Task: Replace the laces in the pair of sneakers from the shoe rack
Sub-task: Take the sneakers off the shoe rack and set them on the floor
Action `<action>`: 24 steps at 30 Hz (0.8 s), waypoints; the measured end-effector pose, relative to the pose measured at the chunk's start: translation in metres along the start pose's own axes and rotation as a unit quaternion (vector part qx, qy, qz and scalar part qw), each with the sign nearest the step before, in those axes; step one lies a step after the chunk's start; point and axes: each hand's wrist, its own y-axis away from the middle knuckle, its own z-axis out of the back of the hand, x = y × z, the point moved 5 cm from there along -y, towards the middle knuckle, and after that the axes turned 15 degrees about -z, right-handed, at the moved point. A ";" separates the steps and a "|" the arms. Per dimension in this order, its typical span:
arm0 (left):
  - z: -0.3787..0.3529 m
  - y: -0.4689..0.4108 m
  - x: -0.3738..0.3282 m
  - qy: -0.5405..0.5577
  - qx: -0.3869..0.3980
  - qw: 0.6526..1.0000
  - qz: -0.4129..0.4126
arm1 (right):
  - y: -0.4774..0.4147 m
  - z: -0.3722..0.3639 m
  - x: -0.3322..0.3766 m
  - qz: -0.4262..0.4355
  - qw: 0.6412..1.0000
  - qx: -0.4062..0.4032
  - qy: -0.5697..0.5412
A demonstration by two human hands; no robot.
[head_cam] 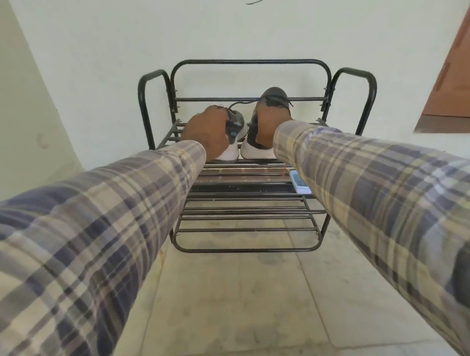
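Two dark grey sneakers with white soles stand side by side on the top shelf of a black metal shoe rack [249, 62]. My left hand [206, 132] is closed over the left sneaker [236, 125] near its heel. My right hand [271, 123] grips the right sneaker [274, 95], covering its middle; the toe shows above my fingers. A dark lace [244, 103] loops between the two shoes. Both arms wear plaid sleeves.
The rack stands against a pale wall, with lower wire shelves below. A small white and blue box [300, 182] lies on a lower shelf at the right. A brown wooden door [458, 76] is at the right. Tiled floor [236, 301] lies before the rack.
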 end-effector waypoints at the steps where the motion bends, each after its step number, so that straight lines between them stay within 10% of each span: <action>1: 0.004 0.006 -0.003 0.000 -0.001 1.000 -0.003 | 0.004 -0.002 0.000 0.000 0.999 -0.005 0.032; 14: 0.032 0.051 -0.021 -0.020 0.021 1.000 -0.011 | 0.054 -0.025 -0.007 0.018 0.994 0.087 -0.068; 24: 0.005 0.047 0.002 -0.028 -0.024 0.999 -0.014 | 0.031 -0.025 -0.001 0.021 0.986 -0.061 -0.152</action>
